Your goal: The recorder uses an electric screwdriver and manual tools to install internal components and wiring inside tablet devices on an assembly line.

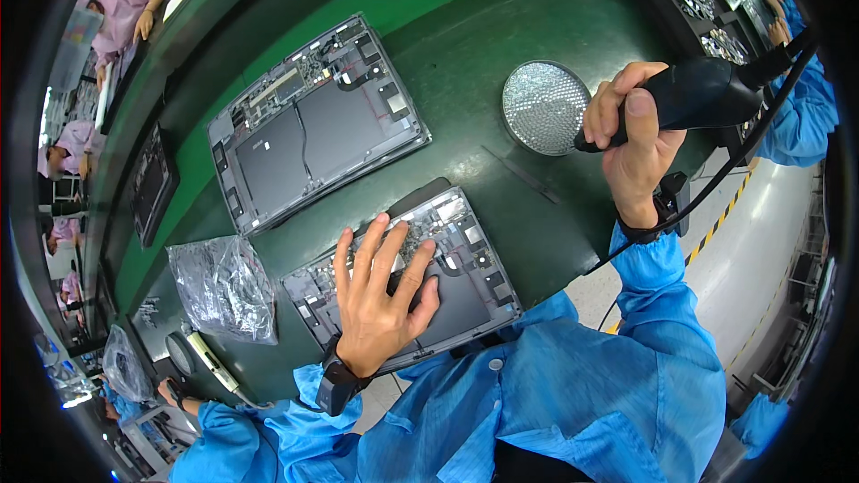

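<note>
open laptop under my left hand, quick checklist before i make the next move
1. Left hand placed on the open laptop: ok, fingers spread over its inner parts.
2. Right hand gripping the black corded tool: ok.
3. Round dish stocked: ok, small shiny pieces fill it.
4. Piece on the tool's front end: cannot tell, too small.
5. Thin dark strip off the laptop: ok, lying apart on the table.
6. Every laptop screw seated: cannot tell, hand covers part.
</note>
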`<state>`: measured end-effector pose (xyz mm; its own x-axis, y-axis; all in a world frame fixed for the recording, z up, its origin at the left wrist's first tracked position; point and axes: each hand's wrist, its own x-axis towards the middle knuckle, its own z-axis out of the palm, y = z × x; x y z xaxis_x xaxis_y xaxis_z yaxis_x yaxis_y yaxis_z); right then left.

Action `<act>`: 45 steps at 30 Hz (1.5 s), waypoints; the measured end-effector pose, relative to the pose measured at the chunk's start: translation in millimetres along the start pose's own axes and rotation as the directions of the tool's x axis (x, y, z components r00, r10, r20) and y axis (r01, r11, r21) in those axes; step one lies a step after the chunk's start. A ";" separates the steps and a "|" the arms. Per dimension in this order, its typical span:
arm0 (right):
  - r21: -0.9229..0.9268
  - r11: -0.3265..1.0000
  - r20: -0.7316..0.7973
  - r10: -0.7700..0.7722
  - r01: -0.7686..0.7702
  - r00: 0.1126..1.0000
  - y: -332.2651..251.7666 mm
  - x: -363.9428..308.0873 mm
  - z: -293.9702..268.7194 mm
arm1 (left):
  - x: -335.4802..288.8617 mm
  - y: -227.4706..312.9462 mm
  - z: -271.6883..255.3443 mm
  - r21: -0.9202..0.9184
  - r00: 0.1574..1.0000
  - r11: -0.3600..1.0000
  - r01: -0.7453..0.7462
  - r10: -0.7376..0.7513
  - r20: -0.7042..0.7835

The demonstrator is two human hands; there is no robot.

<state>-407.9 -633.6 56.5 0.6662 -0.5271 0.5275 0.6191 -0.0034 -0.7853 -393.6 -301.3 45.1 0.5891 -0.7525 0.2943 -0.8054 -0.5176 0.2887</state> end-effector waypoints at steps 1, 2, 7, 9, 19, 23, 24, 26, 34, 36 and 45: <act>-0.009 1.000 0.009 -0.006 0.006 1.000 0.6 -0.3 -0.2 | -0.1 0.2 0.1 -0.003 1.000 1.000 0.001 -0.001 -0.002; -0.007 1.000 0.013 -0.003 0.003 1.000 1.3 -0.5 -0.4 | -0.3 0.3 0.5 -0.006 1.000 1.000 0.002 -0.002 -0.004; -0.028 1.000 -0.006 0.013 -0.013 1.000 -1.8 -2.8 1.7 | -1.1 0.2 0.1 -0.015 1.000 1.000 -0.002 0.002 -0.014; -0.028 1.000 0.008 0.000 0.000 1.000 0.4 -1.3 2.3 | -0.9 0.3 -1.5 -0.022 1.000 1.000 -0.004 0.003 -0.025; 0.227 0.974 0.192 -0.061 0.016 0.980 -32.8 -5.0 90.3 | 15.9 -7.5 7.6 -0.144 0.978 0.988 -0.054 0.024 -0.207; 0.295 0.942 0.288 0.072 -0.160 0.955 -24.1 -30.1 119.2 | 29.1 -6.1 17.4 -0.271 0.955 0.963 -0.007 -0.074 -0.288; 0.284 0.940 0.298 0.101 -0.189 0.949 -23.0 -34.0 122.2 | 28.8 -6.4 20.0 -0.296 0.950 0.955 0.021 -0.111 -0.292; 0.272 0.935 0.316 0.138 -0.228 0.939 -20.5 -39.3 127.6 | 29.6 -4.6 19.3 -0.322 0.941 0.946 0.043 -0.147 -0.306; 0.215 0.956 0.355 0.114 -0.200 0.928 -11.1 -45.0 127.7 | 30.2 -1.4 29.2 -0.383 0.908 0.920 0.088 -0.233 -0.350; 0.215 0.953 0.345 0.130 -0.213 0.930 -11.5 -46.5 128.7 | 30.0 -0.5 30.3 -0.376 0.903 0.923 0.081 -0.228 -0.363; 0.220 0.944 0.324 0.168 -0.246 0.931 -12.6 -47.7 130.5 | 30.5 0.6 32.8 -0.379 0.895 0.921 0.089 -0.241 -0.375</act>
<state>-393.3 -497.4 83.5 0.8588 -0.2161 0.4644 0.5115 0.3134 -0.8001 -378.3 -337.9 24.3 0.7460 -0.3963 0.5352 -0.6645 -0.3897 0.6377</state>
